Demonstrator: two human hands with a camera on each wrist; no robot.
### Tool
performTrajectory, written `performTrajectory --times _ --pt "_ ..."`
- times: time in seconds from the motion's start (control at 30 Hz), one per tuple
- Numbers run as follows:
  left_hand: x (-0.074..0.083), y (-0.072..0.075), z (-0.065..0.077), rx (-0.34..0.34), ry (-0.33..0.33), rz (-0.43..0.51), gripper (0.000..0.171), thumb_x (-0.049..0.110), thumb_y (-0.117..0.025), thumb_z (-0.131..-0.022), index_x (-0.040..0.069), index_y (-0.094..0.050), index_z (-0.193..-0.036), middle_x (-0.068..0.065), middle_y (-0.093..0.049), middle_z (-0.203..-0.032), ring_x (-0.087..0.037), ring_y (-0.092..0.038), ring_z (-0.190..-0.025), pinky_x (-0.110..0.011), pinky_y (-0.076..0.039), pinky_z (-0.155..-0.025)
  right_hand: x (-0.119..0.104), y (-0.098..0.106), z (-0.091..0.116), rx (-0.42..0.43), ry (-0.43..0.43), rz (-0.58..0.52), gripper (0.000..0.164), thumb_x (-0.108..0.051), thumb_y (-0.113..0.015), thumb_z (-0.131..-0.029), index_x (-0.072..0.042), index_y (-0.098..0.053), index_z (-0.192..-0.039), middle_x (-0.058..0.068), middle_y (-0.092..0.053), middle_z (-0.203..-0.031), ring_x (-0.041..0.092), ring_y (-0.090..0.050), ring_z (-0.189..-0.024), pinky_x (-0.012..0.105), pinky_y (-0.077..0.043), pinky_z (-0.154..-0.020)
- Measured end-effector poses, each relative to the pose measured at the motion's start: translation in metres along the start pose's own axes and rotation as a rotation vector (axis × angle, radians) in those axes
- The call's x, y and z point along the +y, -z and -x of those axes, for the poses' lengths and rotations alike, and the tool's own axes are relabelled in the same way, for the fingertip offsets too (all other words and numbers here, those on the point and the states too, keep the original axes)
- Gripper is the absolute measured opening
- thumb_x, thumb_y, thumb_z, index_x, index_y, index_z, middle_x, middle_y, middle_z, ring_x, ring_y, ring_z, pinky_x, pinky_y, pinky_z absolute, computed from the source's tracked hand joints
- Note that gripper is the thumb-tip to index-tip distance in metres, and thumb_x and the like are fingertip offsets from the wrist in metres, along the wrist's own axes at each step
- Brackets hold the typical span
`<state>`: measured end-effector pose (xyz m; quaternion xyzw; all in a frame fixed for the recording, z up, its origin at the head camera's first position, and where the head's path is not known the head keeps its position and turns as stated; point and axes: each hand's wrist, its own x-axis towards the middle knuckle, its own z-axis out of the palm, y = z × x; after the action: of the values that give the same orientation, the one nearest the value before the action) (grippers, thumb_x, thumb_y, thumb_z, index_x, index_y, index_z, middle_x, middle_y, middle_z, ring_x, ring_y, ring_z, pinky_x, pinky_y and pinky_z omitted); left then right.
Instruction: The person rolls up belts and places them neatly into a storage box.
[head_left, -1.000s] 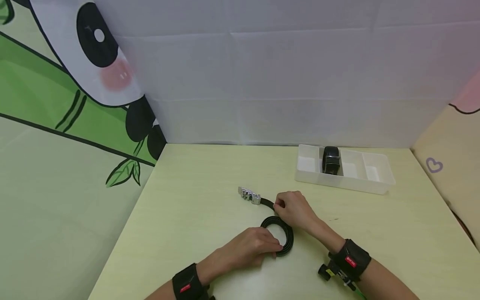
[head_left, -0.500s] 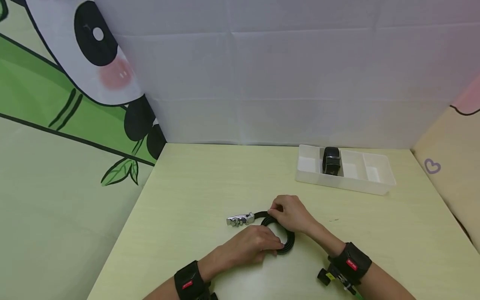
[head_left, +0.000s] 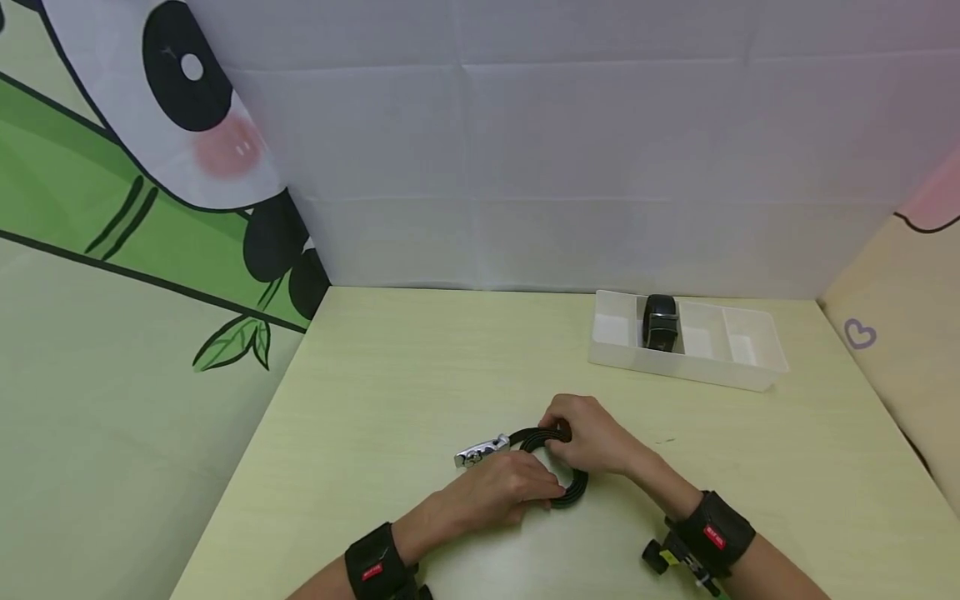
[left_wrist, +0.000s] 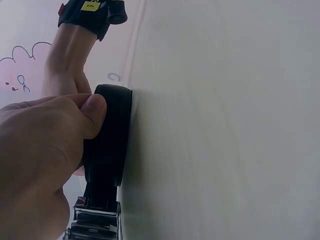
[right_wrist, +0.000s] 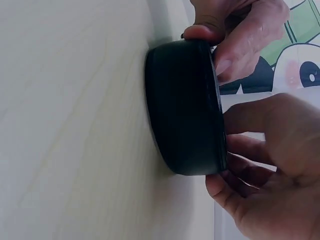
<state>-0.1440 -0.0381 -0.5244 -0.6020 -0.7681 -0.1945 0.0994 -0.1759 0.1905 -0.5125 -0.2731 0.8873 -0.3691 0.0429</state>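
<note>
A black belt (head_left: 577, 487) is rolled into a coil on the table, its silver buckle (head_left: 480, 452) sticking out to the left on a short length of strap. My left hand (head_left: 498, 487) pinches the near left side of the coil between thumb and fingers. On the far side, my right hand (head_left: 588, 433) grips the coil's upper edge, thumb inside the ring. The left wrist view shows the belt (left_wrist: 117, 130) on its edge, buckle (left_wrist: 95, 220) at the bottom. In the right wrist view the belt's broad outer face (right_wrist: 185, 107) stands between both hands.
A white compartment tray (head_left: 675, 364) stands at the back right of the table (head_left: 390, 358). One of its compartments holds another rolled black belt (head_left: 661, 323). A pale cloth wall (head_left: 525, 167) rises behind the table, with printed cloth at both sides.
The buckle end has swung down and left, closer to the coil. My right hand has moved from the loose strap onto the coil's far edge. The left hand keeps its place.
</note>
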Motion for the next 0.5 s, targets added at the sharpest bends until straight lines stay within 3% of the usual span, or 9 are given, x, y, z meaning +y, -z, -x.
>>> performTrajectory --times 0.17,0.27,0.37,0.5 --pt "0.001 0.002 0.001 -0.015 0.027 0.027 0.024 0.003 -0.094 -0.089 0.014 -0.087 -0.11 0.01 -0.087 -0.103 -0.004 -0.081 -0.105 -0.015 -0.059 -0.104 -0.003 -0.001 0.003 0.032 0.058 0.133 0.013 -0.001 -0.088 -0.092 -0.01 -0.081 -0.098 -0.001 -0.075 -0.096 0.009 -0.067 -0.087 0.026 -0.056 -0.078" --pt "0.001 0.006 0.003 -0.028 0.08 0.094 0.019 0.008 -0.091 -0.094 0.013 -0.087 -0.112 0.009 -0.087 -0.106 -0.006 -0.08 -0.108 -0.016 -0.059 -0.106 -0.006 -0.003 0.006 0.053 0.083 0.188 0.012 -0.002 -0.088 -0.092 -0.009 -0.081 -0.098 0.0 -0.075 -0.097 0.014 -0.071 -0.091 0.031 -0.06 -0.08" --pt "0.0 0.017 0.005 0.001 0.172 0.147 0.017 0.013 -0.089 -0.098 0.012 -0.086 -0.115 0.005 -0.086 -0.112 -0.011 -0.079 -0.113 -0.023 -0.061 -0.108 -0.007 -0.003 0.007 0.055 0.097 0.206 0.011 -0.002 -0.088 -0.093 -0.009 -0.081 -0.1 0.0 -0.075 -0.098 0.016 -0.072 -0.091 0.033 -0.061 -0.081" --pt "-0.015 0.035 0.006 0.083 0.353 0.108 0.02 0.017 -0.086 -0.101 0.009 -0.086 -0.12 -0.001 -0.086 -0.117 -0.018 -0.08 -0.115 -0.035 -0.066 -0.102 -0.008 -0.004 0.006 0.067 0.096 0.22 0.011 -0.003 -0.089 -0.093 -0.009 -0.08 -0.098 0.0 -0.074 -0.096 0.014 -0.071 -0.089 0.03 -0.059 -0.078"
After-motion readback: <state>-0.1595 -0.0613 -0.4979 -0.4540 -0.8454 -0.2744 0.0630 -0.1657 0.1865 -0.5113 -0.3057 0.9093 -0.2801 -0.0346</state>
